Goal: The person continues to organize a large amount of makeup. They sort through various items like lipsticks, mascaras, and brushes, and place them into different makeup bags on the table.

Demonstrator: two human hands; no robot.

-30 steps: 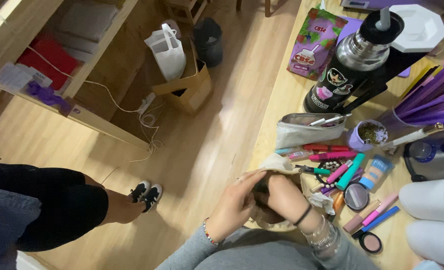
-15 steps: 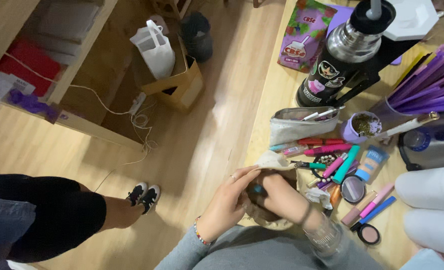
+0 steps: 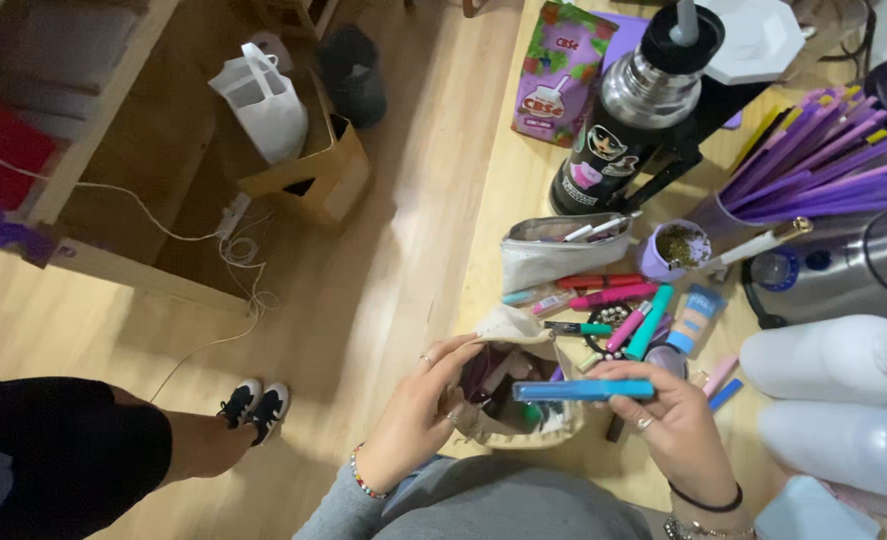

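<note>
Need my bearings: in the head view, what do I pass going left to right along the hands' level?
Black sneakers → left hand → cloth pouch → blue tube held by the right hand → white bottle.

Warm wooden room, seen from above

Light wood floor [image 3: 383, 270] under soft glare; wooden shelving [image 3: 83, 150] at left, pale wooden tabletop [image 3: 508, 200] at right.
</note>
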